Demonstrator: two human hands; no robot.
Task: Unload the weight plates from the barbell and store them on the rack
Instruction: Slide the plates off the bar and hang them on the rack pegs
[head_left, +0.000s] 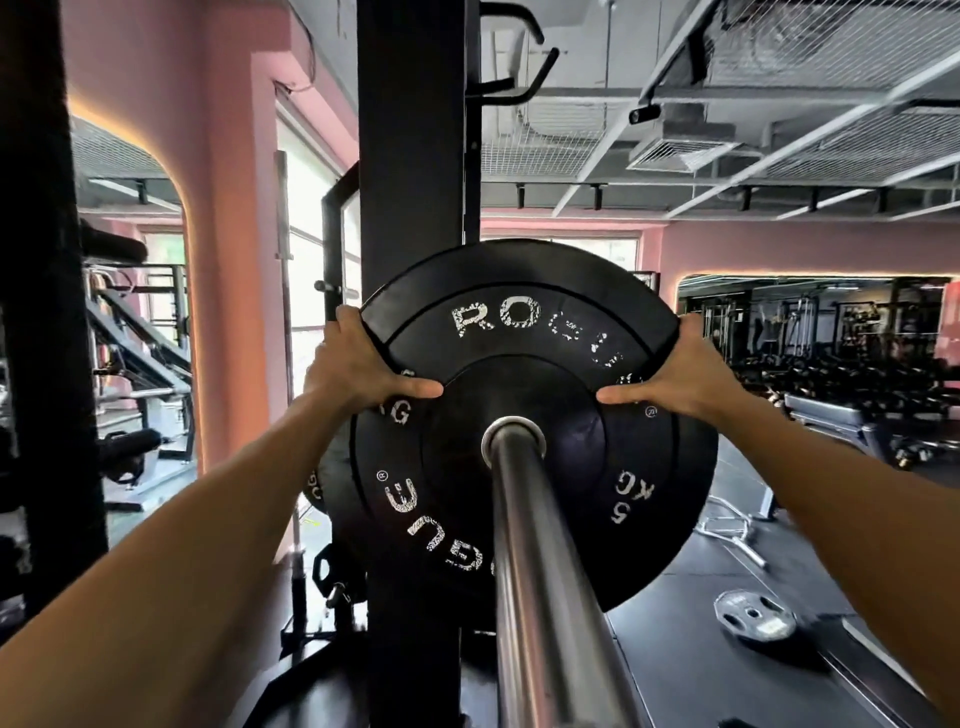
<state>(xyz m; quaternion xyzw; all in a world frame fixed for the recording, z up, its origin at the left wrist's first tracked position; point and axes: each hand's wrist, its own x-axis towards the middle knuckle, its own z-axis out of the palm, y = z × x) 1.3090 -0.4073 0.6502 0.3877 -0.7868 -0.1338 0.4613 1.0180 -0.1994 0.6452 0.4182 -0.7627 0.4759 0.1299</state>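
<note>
A black rack upright (410, 156) stands at twelve o'clock. In front of it the black 5 kg plate (535, 374) sits on the barbell sleeve (540, 571). Left hand (358, 364) at nine o'clock and right hand (680, 371) at three each clamp their grip on its rim, thumbs on the face.

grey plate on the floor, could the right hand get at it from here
Probably not as things stand: the right hand grips the rim of the black 5 kg plate on the barbell sleeve, and the grey plate lies well below it.
</note>
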